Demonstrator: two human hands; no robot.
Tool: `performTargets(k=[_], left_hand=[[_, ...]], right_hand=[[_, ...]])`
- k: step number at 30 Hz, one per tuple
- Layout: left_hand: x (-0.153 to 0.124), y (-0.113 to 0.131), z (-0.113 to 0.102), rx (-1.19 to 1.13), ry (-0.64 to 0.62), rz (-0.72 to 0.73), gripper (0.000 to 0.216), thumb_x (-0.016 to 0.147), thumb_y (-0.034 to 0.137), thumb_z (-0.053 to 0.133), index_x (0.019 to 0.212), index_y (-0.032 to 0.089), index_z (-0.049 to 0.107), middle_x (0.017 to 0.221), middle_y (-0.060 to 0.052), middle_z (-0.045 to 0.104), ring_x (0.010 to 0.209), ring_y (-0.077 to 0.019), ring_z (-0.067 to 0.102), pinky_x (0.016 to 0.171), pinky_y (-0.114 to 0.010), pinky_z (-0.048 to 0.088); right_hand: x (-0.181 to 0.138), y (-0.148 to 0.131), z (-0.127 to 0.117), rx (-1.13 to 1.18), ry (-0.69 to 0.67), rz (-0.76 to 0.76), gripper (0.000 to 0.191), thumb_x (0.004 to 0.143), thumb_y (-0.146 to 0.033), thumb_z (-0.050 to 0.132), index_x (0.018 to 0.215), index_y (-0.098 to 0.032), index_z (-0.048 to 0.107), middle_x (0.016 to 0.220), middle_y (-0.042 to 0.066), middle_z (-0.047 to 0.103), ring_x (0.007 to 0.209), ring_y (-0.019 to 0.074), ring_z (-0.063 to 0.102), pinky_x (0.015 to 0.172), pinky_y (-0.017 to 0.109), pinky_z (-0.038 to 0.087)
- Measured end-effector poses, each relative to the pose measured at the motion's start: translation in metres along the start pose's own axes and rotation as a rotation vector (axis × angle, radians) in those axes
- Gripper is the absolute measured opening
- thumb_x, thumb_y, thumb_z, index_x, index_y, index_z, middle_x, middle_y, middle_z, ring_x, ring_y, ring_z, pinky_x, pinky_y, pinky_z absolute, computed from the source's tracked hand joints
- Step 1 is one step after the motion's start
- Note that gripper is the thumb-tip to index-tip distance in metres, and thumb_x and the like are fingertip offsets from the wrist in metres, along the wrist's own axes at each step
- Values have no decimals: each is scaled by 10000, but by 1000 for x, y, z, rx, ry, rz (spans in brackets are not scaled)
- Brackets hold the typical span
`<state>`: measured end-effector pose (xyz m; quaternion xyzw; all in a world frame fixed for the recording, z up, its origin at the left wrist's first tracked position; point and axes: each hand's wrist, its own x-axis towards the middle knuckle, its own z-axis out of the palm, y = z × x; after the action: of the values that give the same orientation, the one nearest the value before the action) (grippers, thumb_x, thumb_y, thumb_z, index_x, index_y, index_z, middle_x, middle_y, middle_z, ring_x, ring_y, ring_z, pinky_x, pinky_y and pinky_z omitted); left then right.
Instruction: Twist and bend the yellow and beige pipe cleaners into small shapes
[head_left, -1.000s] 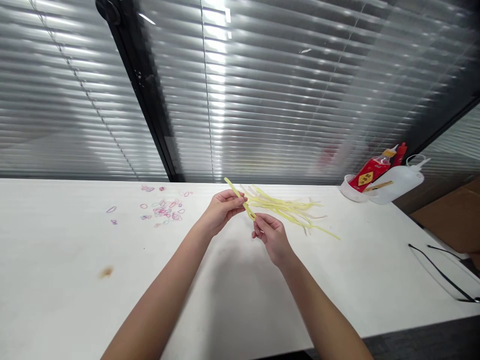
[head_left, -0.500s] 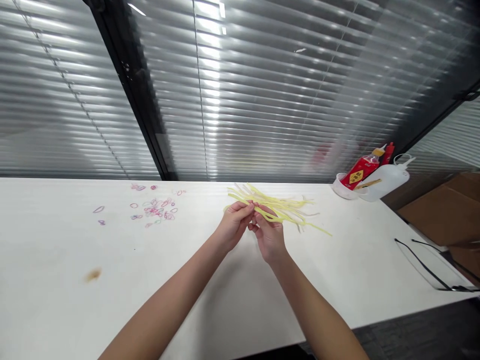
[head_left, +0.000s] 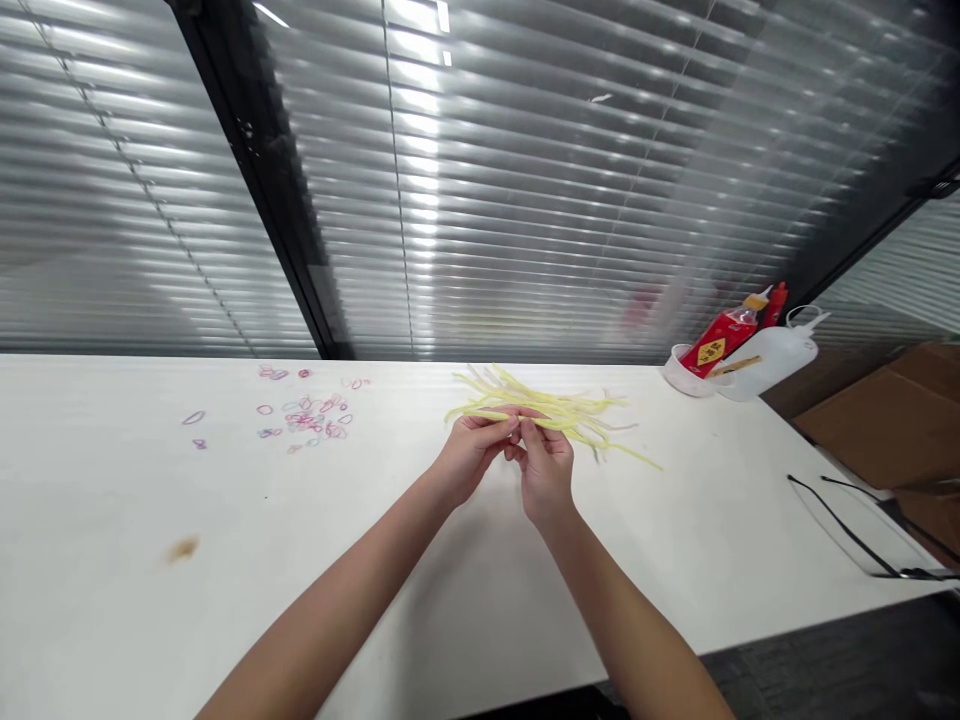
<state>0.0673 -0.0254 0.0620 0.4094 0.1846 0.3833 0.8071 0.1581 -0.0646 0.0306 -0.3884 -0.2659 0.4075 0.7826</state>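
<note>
Both hands meet over the middle of the white surface (head_left: 450, 600), fingertips nearly touching each other. The left hand (head_left: 472, 455) pinches a yellow strip (head_left: 469, 411) between thumb and fingers, and the right hand (head_left: 546, 465), just beside it, pinches the same strip with its fingers curled in. The strip runs out to the left of the left hand's fingertips, just above the surface. Directly behind the hands, touching the far side of them, lies a loose pile of yellow strips (head_left: 581, 412), fanned out to the right, with one long end trailing toward the near right.

Well to the left, a scatter of small pink and purple elastic bands (head_left: 307, 418) lies on the surface, and nearer the front left there is a brown stain (head_left: 184, 548). At the far right a red bottle (head_left: 720, 345) leans in a small white tub (head_left: 679, 375); it carries a yellow diamond label with dark writing too small to read. A white squeeze bottle (head_left: 776, 358) lies just beside it, and no writing shows on it. A thin black cord (head_left: 855, 535) loops near the right edge of the surface, and brown cardboard (head_left: 885, 420) sits beyond that edge. Closed grey blinds (head_left: 525, 180) and a black frame post (head_left: 262, 180) fill the background
</note>
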Motion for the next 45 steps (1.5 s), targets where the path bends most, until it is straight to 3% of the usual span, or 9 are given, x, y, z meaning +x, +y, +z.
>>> performTargets(k=[8,12,15,19,23,31,36,40,45], left_hand=[[0,-1,0,210,79,103,157,694,252,723,803,142,746,996,-115,668,836,-209,579,674,-325,450],[2,-4,-7,357,173,188,104,645,243,761,703,159,743,920,-85,675,881,-216,592,725,-316,472],[2,-2,-9,457,130,216,98,669,256,741,720,173,745,816,-64,687,791,-196,609,713,-316,478],[3,1,-10,453,113,208,154,674,251,734,809,181,754,897,-82,715,842,-218,628,732,-329,493],[4,0,-13,471,106,234,83,692,252,715,721,183,749,900,-74,724,848,-215,632,734,-317,491],[3,9,-17,632,79,216,139,725,288,685,787,182,749,965,-94,715,939,-260,627,796,-332,473],[6,13,-25,780,66,164,180,743,337,652,745,179,738,1082,-109,681,758,-206,618,641,-296,474],[6,19,-28,746,-26,129,182,746,330,642,712,173,729,854,-83,701,637,-159,554,581,-270,448],[4,28,-30,693,-157,79,211,782,327,604,697,164,707,635,-37,592,580,-128,494,556,-240,416]], right_hand=[[1,4,-1,-129,101,-45,247,718,-358,699,838,-146,661,687,19,618,545,90,476,481,240,401],[2,3,-4,-168,95,-4,335,720,-369,690,974,-153,656,696,3,587,538,79,446,485,236,393],[3,1,-6,-198,84,-3,382,736,-378,674,1051,-164,644,646,-27,520,531,77,410,493,234,382],[5,-1,-8,-243,88,0,426,751,-390,659,1111,-165,627,595,-53,450,515,76,378,498,235,368],[6,0,-9,-316,60,2,448,779,-402,617,1158,-163,597,576,-63,421,503,78,370,493,231,356],[2,-5,-11,-774,-123,-150,227,876,-373,449,860,-189,581,689,0,559,565,127,444,546,260,351],[-1,-7,-13,-1215,-227,-270,220,916,-291,340,839,-204,526,764,31,594,666,180,515,572,273,316],[-2,-6,-13,-1353,-311,-359,254,924,-270,305,815,-202,525,729,40,588,631,186,516,558,277,304],[-1,-6,-12,-1261,-406,-346,279,942,-281,280,916,-207,548,767,37,616,674,188,557,585,271,338]])
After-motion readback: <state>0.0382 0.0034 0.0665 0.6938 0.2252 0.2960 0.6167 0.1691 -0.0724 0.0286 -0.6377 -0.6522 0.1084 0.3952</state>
